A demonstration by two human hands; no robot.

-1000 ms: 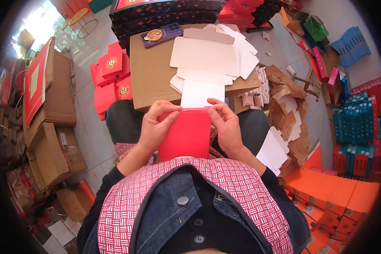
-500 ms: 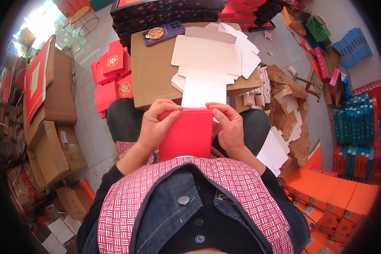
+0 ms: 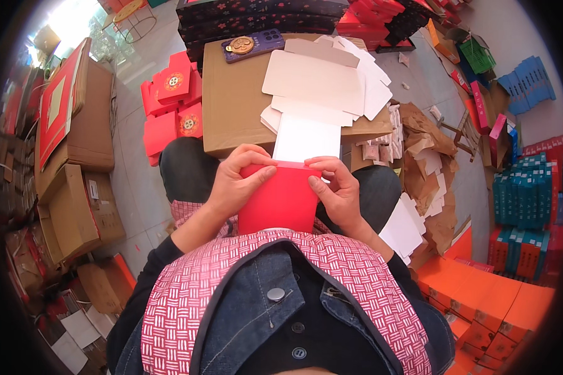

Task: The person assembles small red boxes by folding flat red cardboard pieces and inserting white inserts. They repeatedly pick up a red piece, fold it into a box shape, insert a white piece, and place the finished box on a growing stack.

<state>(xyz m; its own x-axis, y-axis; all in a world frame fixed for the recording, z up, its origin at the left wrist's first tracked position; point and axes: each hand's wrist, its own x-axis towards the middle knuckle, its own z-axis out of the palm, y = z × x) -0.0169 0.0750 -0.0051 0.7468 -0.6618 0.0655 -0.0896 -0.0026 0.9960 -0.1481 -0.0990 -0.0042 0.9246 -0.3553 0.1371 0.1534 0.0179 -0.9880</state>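
Against my lap stands a red card box point(image 3: 278, 203), its far upper edge toward the cardboard carton. My left hand point(image 3: 243, 181) pinches that box's upper left corner between thumb and fingers. At its upper right corner, my right hand point(image 3: 334, 184) grips the edge with bent fingers. A pale strip of flap shows between the two hands. Just beyond lies a white flat card blank point(image 3: 308, 139), partly under the other unfolded blanks point(image 3: 316, 81) on the brown carton point(image 3: 231, 106).
A phone point(image 3: 253, 45) with a round gold piece lies on the carton. Several finished red boxes point(image 3: 174, 81) are piled to its left. Crumpled brown paper point(image 3: 422, 125) and white blanks lie right; orange boxes point(image 3: 475, 287) are stacked at lower right. Open cartons point(image 3: 75, 212) stand left.
The view has shifted slightly. My fingers have moved a little along the box's upper edge, and the pale flap strip between them shows more.
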